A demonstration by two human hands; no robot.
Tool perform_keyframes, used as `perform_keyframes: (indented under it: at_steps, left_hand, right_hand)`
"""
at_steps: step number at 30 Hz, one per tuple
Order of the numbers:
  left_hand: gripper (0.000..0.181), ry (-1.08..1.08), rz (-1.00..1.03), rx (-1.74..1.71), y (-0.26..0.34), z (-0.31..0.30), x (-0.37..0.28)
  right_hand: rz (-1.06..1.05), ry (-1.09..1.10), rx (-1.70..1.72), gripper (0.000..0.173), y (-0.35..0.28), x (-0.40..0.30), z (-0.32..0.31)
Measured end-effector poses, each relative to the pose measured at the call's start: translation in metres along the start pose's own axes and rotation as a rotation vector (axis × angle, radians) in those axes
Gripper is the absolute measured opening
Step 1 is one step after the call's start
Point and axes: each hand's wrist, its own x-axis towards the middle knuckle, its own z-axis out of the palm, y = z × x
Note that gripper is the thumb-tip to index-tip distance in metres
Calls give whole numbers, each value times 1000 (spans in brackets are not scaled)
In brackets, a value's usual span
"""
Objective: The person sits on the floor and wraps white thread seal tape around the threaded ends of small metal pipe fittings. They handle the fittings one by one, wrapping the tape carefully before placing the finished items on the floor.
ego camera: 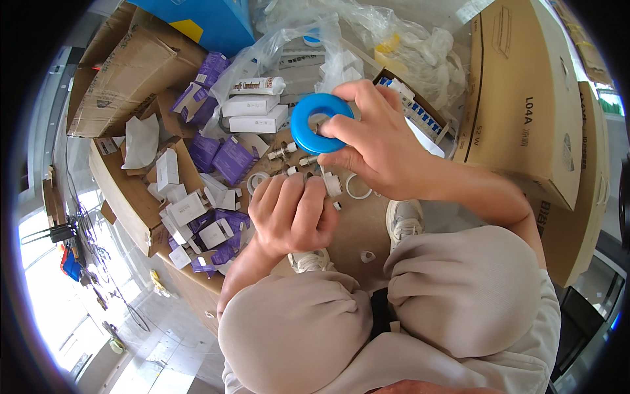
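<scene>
My right hand [379,143] grips a blue plastic tape spool [321,144], with fingers in its hole and around its rim. A thin white strip runs down from the spool to a metal fitting wound with white thread seal tape [332,184]. My left hand [295,212] is closed around that fitting, to the left of and below the spool; its metal part is mostly hidden by the fingers. Beyond the hands, several chrome fittings with white ends [282,150] lie on brown cardboard. A white ring [358,186] lies beside the wound fitting.
Opened purple boxes [235,158] and small white boxes [187,209] are heaped at left, by a large open carton [118,189]. A white tube [257,85] rests on white boxes behind. Clear plastic bags [423,59] lie at the back. A tall carton [521,113] stands at right.
</scene>
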Motion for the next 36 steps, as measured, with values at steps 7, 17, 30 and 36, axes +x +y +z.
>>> perform_keyframes:
  at_steps: [7,17,30,36]
  left_hand:
    - [28,-40,-47,-18,2,1,3]
    - [28,4,-135,136,-28,13,11]
    - [25,2,156,180,-13,0,-7]
    - [34,73,192,202,-5,-6,-9]
  right_hand:
    - [372,-68,460,32,2,-43,44]
    - [332,-138,262,29,-23,-69,17]
    - [-232,137,-288,33,-19,18,-26]
    - [-96,38,-64,32,-3,18,-13]
